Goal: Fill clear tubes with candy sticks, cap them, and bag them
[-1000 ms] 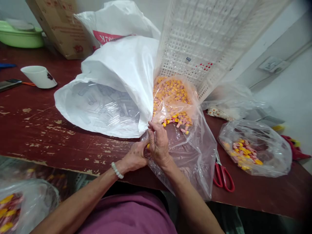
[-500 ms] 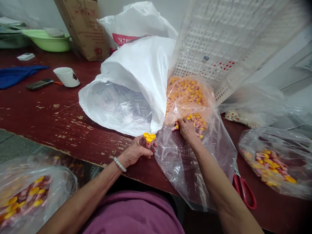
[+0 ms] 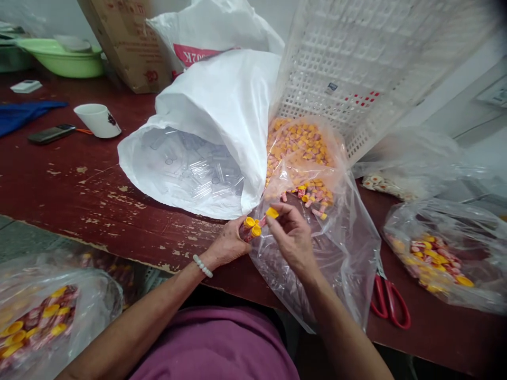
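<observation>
My left hand (image 3: 227, 243) is closed around a small bunch of clear tubes (image 3: 251, 231) with yellow rims and reddish contents. Just right of the bunch, my right hand (image 3: 293, 237) pinches a yellow cap (image 3: 272, 212) with a pink wrapped stem that points toward the tubes. Whether the stem touches a tube I cannot tell. Behind my right hand, yellow-capped pieces (image 3: 303, 145) spill inside a clear plastic bag (image 3: 340, 258). Clear empty tubes (image 3: 204, 171) fill the mouth of a white sack (image 3: 233, 89) beyond my left hand.
A white perforated crate (image 3: 317, 100) leans behind the bag. Red-handled scissors (image 3: 390, 301) lie to the right, near another bag of capped tubes (image 3: 435, 258). More capped tubes (image 3: 51, 311) are in a bag at lower left. A white cup (image 3: 95, 120) and phone (image 3: 51, 134) stand left.
My right hand has come back from the pile of yellow-capped pieces to the tubes, now with one piece in its fingers. My left hand has turned the bunch slightly toward it.
</observation>
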Demonstrator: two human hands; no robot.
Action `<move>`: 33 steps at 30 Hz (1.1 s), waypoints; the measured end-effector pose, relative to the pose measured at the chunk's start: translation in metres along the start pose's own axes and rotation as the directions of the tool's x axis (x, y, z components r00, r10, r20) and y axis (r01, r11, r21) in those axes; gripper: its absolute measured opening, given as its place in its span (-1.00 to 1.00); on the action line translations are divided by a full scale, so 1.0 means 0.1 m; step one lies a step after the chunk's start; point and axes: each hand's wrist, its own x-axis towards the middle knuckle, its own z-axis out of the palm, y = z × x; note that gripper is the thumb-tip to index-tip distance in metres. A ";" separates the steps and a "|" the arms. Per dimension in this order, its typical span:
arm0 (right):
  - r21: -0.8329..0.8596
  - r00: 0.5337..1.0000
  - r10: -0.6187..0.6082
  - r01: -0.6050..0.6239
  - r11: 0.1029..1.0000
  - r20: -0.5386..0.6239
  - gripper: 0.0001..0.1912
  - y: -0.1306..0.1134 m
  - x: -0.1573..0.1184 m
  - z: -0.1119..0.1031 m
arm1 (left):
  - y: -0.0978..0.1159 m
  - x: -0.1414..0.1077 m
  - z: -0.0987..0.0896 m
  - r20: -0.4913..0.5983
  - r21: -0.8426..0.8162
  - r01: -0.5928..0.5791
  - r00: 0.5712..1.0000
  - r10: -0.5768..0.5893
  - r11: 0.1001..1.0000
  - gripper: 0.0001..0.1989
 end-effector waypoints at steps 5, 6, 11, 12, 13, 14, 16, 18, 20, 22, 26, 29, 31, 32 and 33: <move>-0.184 0.984 -0.150 0.166 0.969 0.097 -0.77 -0.21 -0.22 0.11 | -0.01 0.00 0.01 0.022 0.184 -0.102 0.995 0.100 0.978 -0.73; -0.194 0.975 -0.180 0.203 0.960 0.128 -0.76 -0.22 -0.20 0.07 | -0.01 0.00 0.00 0.025 0.202 -0.113 0.994 0.110 0.973 -0.74; -0.218 0.980 -0.195 0.181 0.959 -0.043 -0.73 -0.22 0.02 -0.06 | 0.01 -0.05 0.01 0.059 0.316 -0.156 0.988 0.145 0.936 -0.76; -0.263 0.968 -0.224 0.187 0.946 -0.117 -0.70 -0.22 0.06 -0.02 | 0.01 -0.06 0.03 0.070 0.342 -0.169 0.986 0.154 0.924 -0.77; -0.320 0.949 -0.273 0.212 0.924 -0.159 -0.67 -0.21 0.09 0.04 | 0.02 -0.06 0.06 0.073 0.360 -0.177 0.984 0.162 0.916 -0.78; -0.379 0.933 -0.326 0.249 0.891 -0.154 -0.65 -0.19 0.11 0.12 | 0.02 -0.06 0.09 0.073 0.370 -0.180 0.984 0.165 0.911 -0.79; -0.451 0.921 -0.384 0.318 0.834 -0.060 -0.62 -0.14 0.12 0.31 | 0.00 -0.07 0.15 0.051 0.361 -0.148 0.989 0.139 0.921 -0.81; -0.393 0.939 -0.345 0.316 0.863 -0.001 -0.63 -0.08 0.15 0.44 | -0.01 -0.09 0.17 0.028 0.351 -0.105 0.994 0.102 0.930 -0.81; -0.223 0.974 -0.217 0.199 0.954 -0.060 -0.61 -0.02 0.19 0.45 | -0.02 -0.12 0.14 0.035 0.276 -0.045 0.999 0.036 0.960 -0.78; -0.054 0.992 -0.071 0.066 0.996 -0.109 -0.55 0.00 0.22 0.34 | -0.02 -0.15 0.07 0.042 0.092 0.103 0.993 -0.107 0.990 -0.71; -0.160 0.974 -0.138 0.168 0.973 0.183 -0.51 -0.05 0.11 0.08 | 0.01 -0.18 -0.07 0.164 -0.321 0.366 0.930 -0.330 0.873 -0.71; -0.324 0.850 -0.265 0.436 0.840 0.455 -0.13 -0.05 -0.09 0.09 | 0.04 -0.19 -0.10 0.214 -0.502 0.332 0.942 -0.257 0.798 -0.75; -0.377 0.820 -0.305 0.510 0.773 0.484 -0.01 0.01 -0.18 0.20 | 0.05 -0.19 -0.09 0.226 -0.570 0.343 0.939 -0.259 0.747 -0.76; -0.382 0.819 -0.320 0.520 0.764 0.476 -0.01 0.05 -0.21 0.27 | 0.05 -0.20 -0.09 0.235 -0.584 0.366 0.931 -0.281 0.725 -0.77; -0.376 0.822 -0.333 0.522 0.765 0.462 -0.04 0.08 -0.22 0.32 | 0.05 -0.20 -0.09 0.238 -0.591 0.387 0.922 -0.305 0.708 -0.80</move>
